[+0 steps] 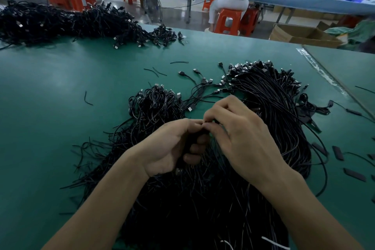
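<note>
Black cable bundle (187, 140) sits clenched in the left grip (172, 148) — the right grip (239, 138) pinches its top end — near centre, over a loose cable heap (203, 199) on the green counter (50, 107); another pile (60, 20) lies far left.

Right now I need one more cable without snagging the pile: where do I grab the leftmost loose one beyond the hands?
Probably pinch its plug from the far left: that end lies free on the table, while the cord trails right into the pile.
</note>
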A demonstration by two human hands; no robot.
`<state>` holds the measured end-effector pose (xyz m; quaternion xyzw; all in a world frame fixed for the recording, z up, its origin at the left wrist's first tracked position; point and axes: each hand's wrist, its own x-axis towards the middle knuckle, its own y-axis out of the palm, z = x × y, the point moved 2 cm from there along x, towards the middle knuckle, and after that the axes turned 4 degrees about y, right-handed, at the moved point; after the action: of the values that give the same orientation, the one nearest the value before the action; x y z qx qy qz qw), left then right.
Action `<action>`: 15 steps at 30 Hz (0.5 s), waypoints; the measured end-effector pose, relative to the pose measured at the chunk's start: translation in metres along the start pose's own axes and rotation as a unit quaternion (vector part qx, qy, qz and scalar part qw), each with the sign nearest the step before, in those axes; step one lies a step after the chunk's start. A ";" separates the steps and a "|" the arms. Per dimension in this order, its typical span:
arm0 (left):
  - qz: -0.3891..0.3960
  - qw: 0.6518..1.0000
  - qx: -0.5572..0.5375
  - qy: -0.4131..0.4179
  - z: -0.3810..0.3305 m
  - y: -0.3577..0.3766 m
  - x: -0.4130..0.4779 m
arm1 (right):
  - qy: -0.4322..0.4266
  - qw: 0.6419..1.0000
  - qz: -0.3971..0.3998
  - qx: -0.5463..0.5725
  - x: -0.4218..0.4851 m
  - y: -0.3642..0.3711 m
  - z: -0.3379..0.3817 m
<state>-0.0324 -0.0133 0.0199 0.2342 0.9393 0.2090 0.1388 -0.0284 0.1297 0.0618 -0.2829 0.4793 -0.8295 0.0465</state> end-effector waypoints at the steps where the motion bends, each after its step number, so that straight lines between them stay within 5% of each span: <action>1: 0.001 1.000 -0.019 0.013 0.000 0.001 0.000 | -0.008 1.000 -0.014 -0.009 0.000 0.000 0.000; 8: -0.005 0.989 -0.114 0.098 0.003 0.012 0.003 | -0.032 0.983 -0.127 -0.126 -0.003 -0.002 0.001; 11: -0.013 0.983 -0.121 0.135 0.005 0.015 0.006 | -0.014 0.988 -0.139 -0.070 -0.002 0.001 -0.004; 13: -0.042 0.984 -0.056 0.164 0.005 0.015 0.008 | 0.011 0.990 -0.139 0.020 -0.002 0.005 -0.009; 15: -0.103 0.964 0.122 0.211 0.003 0.010 0.010 | 0.041 0.983 -0.127 0.123 -0.002 0.009 -0.012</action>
<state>-0.0359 0.0006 0.0207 0.1016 0.9847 0.1221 -0.0715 -0.0352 0.1350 0.0492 -0.2993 0.3350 -0.8923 -0.0441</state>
